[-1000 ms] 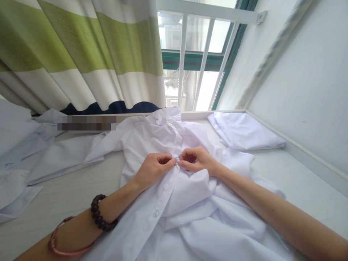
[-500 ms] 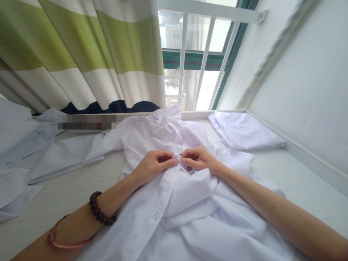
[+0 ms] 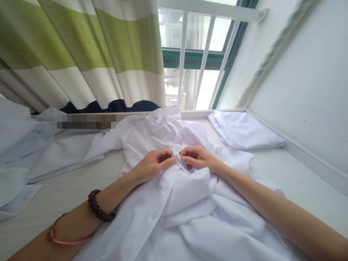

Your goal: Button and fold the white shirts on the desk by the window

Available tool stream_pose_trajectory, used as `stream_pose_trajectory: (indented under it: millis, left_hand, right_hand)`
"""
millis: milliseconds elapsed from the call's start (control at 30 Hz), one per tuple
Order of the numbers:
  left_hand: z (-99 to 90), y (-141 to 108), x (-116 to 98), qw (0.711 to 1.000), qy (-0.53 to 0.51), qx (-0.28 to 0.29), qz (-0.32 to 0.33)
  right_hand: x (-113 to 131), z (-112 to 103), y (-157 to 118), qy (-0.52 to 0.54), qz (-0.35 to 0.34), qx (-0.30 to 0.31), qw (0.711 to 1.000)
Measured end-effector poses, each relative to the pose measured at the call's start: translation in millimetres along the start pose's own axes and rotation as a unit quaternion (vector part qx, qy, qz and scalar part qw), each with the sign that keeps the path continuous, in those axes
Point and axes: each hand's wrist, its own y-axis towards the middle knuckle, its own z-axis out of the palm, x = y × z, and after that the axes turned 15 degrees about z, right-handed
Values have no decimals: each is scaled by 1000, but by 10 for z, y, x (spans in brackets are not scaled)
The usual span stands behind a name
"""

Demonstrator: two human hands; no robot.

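A white button-up shirt (image 3: 190,214) lies spread out with its collar toward the window and its lower part in loose folds. Over the middle of its front, my left hand (image 3: 156,165) pinches the button strip between thumb and fingers. Close beside it, my right hand (image 3: 199,159) grips the facing edge of the same opening, also in a pinch. The fingertips nearly meet, and whatever small button lies between them is hidden. Lower on the strip one button (image 3: 155,214) shows, and another (image 3: 170,123) sits near the collar.
A folded white garment (image 3: 246,130) lies at the back right by the wall. More white clothes (image 3: 19,145) are heaped at the left. Behind stand a green and cream curtain (image 3: 81,47) and white window bars (image 3: 206,61). A low raised edge (image 3: 307,163) borders the pale surface.
Both hands keep their pinch on the shirt front, with only a slight shift of the fingers to the left. The shirt otherwise lies as before.
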Motion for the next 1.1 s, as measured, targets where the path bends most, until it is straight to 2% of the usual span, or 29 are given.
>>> stream_pose_trajectory:
  millis: [133, 367, 633, 933, 1100]
  left_hand:
    - [6, 0, -4, 1000, -18, 2, -6]
    - [-2, 9, -1, 999, 42, 9, 13]
    - [34, 6, -44, 1000, 10, 3, -4]
    - [-13, 7, -10, 996, 86, 33, 18]
    - [-4, 12, -23, 992, 122, 23, 29]
  right_hand:
    - [2, -12, 1, 2, -5, 10, 1000]
    - [-4, -28, 9, -11, -11, 30, 999]
    - [7, -11, 4, -6, -4, 20, 1000]
    - [18, -25, 5, -25, -12, 37, 999]
    - [11, -24, -3, 2, -2, 31, 1000]
